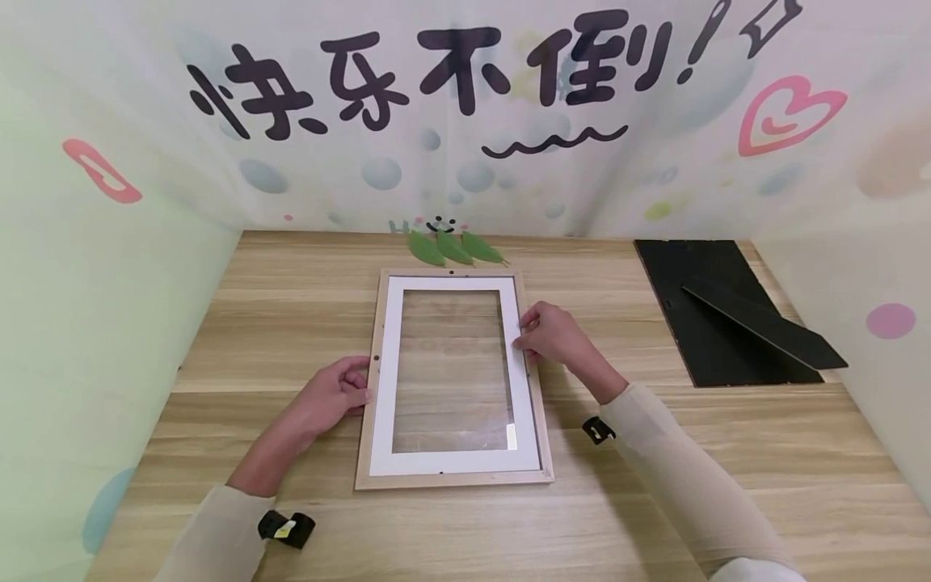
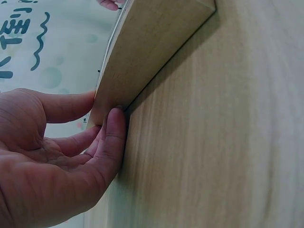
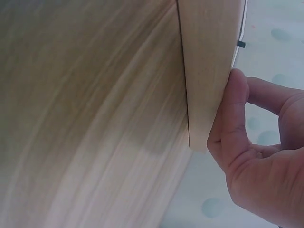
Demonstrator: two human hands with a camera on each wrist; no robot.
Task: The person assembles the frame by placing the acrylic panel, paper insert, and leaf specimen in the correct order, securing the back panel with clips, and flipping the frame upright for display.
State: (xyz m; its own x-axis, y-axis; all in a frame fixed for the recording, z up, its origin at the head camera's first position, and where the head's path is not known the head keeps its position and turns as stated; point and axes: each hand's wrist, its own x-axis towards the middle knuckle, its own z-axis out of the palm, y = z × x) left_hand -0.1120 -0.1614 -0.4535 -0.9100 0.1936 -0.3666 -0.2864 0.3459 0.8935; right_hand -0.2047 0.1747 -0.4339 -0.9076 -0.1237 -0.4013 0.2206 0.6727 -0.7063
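A light-wood picture frame (image 1: pixel 454 481) lies flat on the table with small dark tabs along its rim. Inside it sit a white mat (image 1: pixel 451 462) and a clear pane (image 1: pixel 451 372) through which the wood grain shows. My left hand (image 1: pixel 334 396) holds the frame's left side, thumb at the upper edge and curled fingers against the side wall in the left wrist view. On the opposite side, my right hand (image 1: pixel 554 333) grips the edge, with a fingertip over the mat. The right wrist view shows bent fingers (image 3: pixel 232 114) along the wooden side.
Behind the frame lie three green leaves (image 1: pixel 456 247) in a row. At the back right is a black backing board (image 1: pixel 698 339) with its stand leg (image 1: pixel 764 323) raised. A printed cloth (image 1: pixel 436 178) hangs behind the wood-grain table (image 1: pixel 291 307).
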